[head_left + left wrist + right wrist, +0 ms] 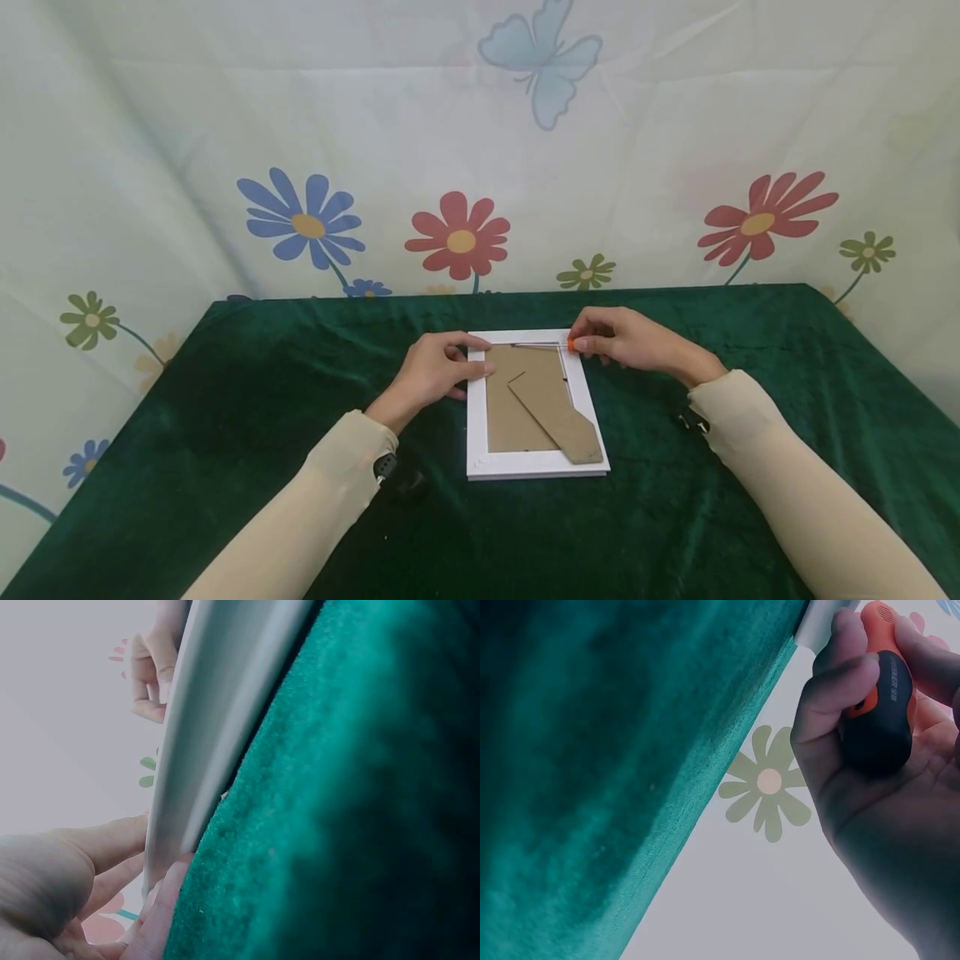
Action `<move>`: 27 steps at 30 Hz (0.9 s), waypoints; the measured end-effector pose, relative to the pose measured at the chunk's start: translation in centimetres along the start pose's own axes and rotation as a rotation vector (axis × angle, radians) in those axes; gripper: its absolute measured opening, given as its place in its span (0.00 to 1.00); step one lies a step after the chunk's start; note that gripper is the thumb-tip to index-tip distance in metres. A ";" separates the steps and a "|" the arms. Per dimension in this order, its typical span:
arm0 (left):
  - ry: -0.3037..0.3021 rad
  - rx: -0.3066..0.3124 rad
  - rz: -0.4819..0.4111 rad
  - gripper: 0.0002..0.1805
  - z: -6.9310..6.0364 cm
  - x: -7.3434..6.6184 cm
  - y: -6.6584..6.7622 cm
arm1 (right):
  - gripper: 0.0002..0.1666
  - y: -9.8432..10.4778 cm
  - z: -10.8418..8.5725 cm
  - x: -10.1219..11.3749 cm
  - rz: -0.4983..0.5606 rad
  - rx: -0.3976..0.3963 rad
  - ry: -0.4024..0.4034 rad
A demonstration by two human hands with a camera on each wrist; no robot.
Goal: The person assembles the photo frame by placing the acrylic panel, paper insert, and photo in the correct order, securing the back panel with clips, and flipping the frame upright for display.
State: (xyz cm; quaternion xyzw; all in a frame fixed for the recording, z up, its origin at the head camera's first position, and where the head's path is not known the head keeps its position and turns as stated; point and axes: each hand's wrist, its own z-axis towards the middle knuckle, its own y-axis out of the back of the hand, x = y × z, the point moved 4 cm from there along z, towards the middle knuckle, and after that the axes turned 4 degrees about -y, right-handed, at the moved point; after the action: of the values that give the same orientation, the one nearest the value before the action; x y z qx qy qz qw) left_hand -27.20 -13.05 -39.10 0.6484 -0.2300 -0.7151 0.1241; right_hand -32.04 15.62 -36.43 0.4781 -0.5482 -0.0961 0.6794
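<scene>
Between the hands, brace the face-down picture frame (pixel 477 417) with a firm pinch of the left hand (pixel 438 365), angling the screwdriver (pixel 573 344) gripped in the right hand (pixel 626 337) shallowly over the cardboard backing (pixel 510 427).

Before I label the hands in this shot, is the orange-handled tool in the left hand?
No, the right hand grips the tool while the left hand holds the white frame.

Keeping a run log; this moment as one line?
left grip: holds white frame at left edge | right grip: holds screwdriver, shaft across frame's far end | frame: back up on green cloth
</scene>
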 end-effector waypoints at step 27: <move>-0.003 0.004 0.008 0.23 0.1 0.1 -0.1 | 0.02 -0.2 0.1 0.7 -0.088 0.000 0.066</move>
State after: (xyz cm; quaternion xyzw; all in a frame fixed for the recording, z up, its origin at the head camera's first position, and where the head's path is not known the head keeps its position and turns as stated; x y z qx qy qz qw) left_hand -27.26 -13.03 -39.21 0.6465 -0.2342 -0.7152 0.1254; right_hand -31.72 14.98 -36.14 0.5047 -0.5039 -0.1103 0.6922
